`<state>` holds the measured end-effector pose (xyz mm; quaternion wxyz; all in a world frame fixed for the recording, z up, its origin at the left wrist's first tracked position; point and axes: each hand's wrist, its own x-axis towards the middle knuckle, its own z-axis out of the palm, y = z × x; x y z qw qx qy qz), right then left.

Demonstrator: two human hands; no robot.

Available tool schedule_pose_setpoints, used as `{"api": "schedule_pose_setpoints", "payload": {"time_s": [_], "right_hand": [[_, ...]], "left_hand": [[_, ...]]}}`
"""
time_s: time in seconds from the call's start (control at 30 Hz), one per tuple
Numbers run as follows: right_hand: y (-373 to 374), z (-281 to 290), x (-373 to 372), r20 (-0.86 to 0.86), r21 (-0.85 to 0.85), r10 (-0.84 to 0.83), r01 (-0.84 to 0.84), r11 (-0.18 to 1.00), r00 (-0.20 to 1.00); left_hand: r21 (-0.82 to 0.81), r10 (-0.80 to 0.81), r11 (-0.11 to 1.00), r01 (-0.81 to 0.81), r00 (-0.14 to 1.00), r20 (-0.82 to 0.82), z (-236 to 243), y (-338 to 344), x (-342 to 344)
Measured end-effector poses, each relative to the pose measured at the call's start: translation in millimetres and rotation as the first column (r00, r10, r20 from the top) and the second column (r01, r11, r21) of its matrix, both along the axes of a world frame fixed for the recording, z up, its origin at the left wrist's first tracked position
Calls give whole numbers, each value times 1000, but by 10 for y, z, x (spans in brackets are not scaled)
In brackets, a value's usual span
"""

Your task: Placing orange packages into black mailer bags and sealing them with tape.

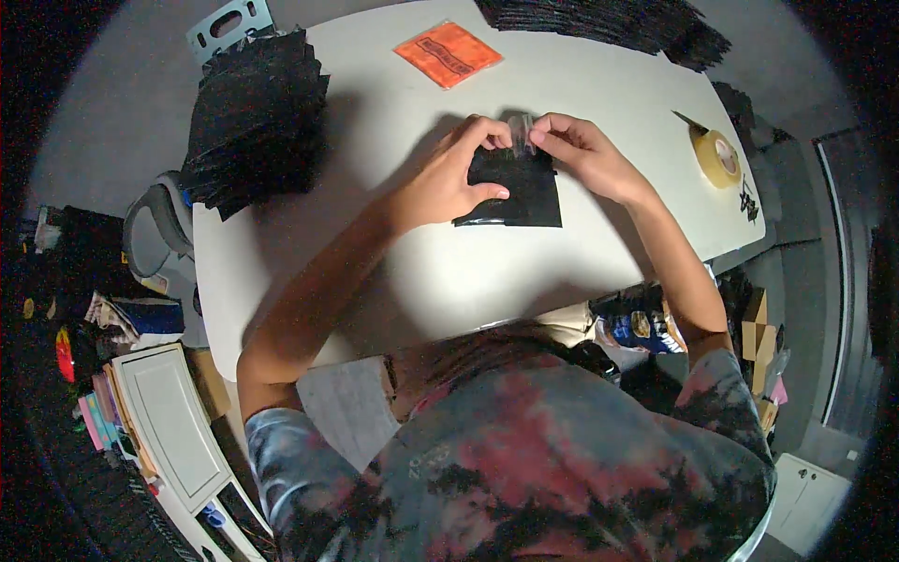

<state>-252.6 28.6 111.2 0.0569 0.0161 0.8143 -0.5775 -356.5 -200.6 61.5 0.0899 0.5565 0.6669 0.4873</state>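
Observation:
A flat black plastic packet (pixel 524 199) lies on the white table in front of me. My right hand (pixel 592 157) pinches a clear plastic strip (pixel 521 136) at the packet's far edge, between thumb and forefinger. On the packet's left side is my left hand (pixel 451 178), its thumb stretched out over the black surface and apart from the fingers. Its forefinger curls to the left edge of the clear strip; whether it grips the strip I cannot tell.
A tall stack of black packets (pixel 253 122) stands at the table's left, with more black packets (pixel 609 23) along the far edge. An orange packet (pixel 448 54) lies beyond my hands. At the right are a tape roll (pixel 719 157) and small black bits (pixel 748 202).

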Motion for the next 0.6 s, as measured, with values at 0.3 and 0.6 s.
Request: {"api": "schedule_pose_setpoints", "payload": {"time_s": [0.3, 0.6], "right_hand": [[-57, 8, 21, 9, 3, -85, 85, 996, 996], [-111, -58, -16, -74, 157, -148, 158, 975, 986]], "left_hand": [[-22, 45, 999, -44, 997, 56, 29, -12, -44], [-56, 203, 979, -195, 941, 270, 26, 127, -150]]}}
